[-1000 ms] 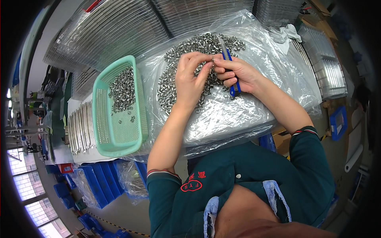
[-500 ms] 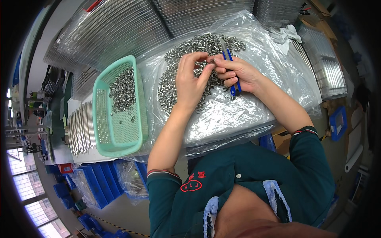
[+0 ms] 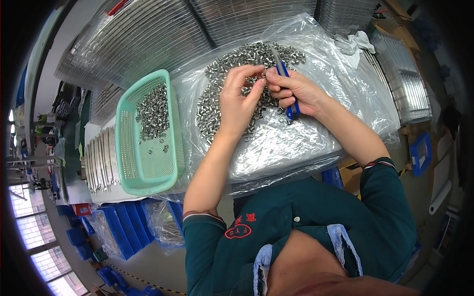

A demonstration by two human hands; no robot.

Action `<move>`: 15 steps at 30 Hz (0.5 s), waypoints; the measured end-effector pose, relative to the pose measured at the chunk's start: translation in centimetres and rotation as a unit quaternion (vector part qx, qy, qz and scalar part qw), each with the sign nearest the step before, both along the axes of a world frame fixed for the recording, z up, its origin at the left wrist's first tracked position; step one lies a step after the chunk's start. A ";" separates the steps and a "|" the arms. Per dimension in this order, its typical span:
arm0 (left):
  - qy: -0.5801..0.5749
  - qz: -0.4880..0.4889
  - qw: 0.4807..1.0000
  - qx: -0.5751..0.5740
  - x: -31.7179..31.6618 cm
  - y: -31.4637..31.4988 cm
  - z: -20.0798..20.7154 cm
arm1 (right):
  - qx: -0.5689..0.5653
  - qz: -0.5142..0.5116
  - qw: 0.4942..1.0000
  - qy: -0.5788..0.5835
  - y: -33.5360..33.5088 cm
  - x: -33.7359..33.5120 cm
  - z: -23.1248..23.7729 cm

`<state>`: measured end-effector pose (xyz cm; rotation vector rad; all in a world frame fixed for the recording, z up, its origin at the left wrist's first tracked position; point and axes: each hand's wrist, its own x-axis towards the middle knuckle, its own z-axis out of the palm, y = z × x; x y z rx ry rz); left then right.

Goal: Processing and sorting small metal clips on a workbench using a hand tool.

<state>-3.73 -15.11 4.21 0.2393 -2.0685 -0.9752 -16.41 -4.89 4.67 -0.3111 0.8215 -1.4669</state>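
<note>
Over a pile of small shiny metal rings (image 3: 217, 106), my two hands meet fingertip to fingertip. My left hand (image 3: 237, 101) is curled, its thumb and fingers closed around a small metal ring at the tips, partly hidden there. In my right hand (image 3: 305, 92) lies a blue utility knife (image 3: 291, 111), gripped by the lower fingers with its blade out, pointing away from me. The right thumb and forefinger pinch close to the same ring. The pile rests on clear plastic sheeting (image 3: 276, 148) spread over the table.
Left of the pile stands a green plastic basket (image 3: 177, 167) partly filled with similar rings. Metal rods (image 3: 101, 160) lie beyond it. Stacked clear plastic trays (image 3: 148, 39) line the back; more trays (image 3: 407, 84) and a white cloth (image 3: 353, 47) are at right. Blue bins (image 3: 126, 229) sit below.
My fingertips have shifted slightly around the small ring, and the knife has tilted a little with the right hand. The basket and pile look the same.
</note>
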 end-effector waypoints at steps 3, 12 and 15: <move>0.017 -0.051 0.974 0.221 -0.1 -0.1 -0.4 | 0.004 -0.001 1.000 0.019 0.1 0.0 0.1; 0.070 -0.092 0.901 0.419 0.2 -0.9 0.5 | -0.060 -0.112 0.914 0.385 0.6 -0.4 1.3; 0.074 -0.080 0.898 0.426 0.1 -1.0 0.6 | -0.080 -0.185 0.848 0.490 0.6 -0.1 1.1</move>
